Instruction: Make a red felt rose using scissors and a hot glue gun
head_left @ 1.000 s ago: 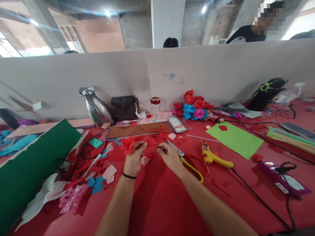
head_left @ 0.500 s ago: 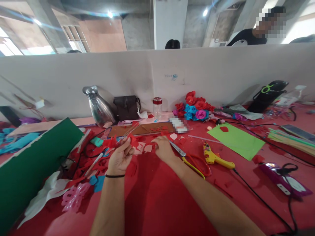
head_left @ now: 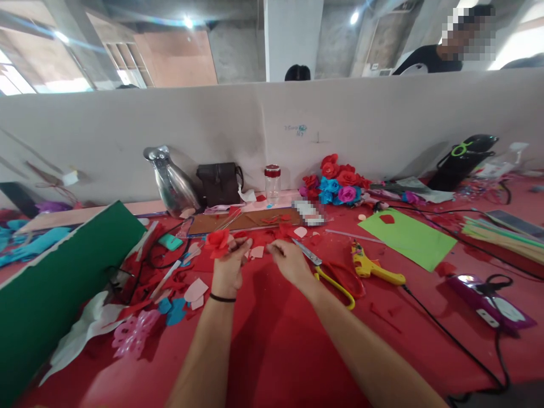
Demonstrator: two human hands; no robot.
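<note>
Red flower (head_left: pixel 217 243), thin ruffled petals, sat left of centre, clamped in the left hand (head_left: pixel 230 262). Right hand (head_left: pixel 289 262) was apart from it, fingers bent; couldn't tell if gripping. Metal-bladed scissors (head_left: pixel 314 258) lay just right.

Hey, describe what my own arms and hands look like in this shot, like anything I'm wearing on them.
Your arms are bare, with no sleeves in view. The left hand and right hand are ungloved. A thin black band circles the left wrist; the right wrist shows none.
</note>
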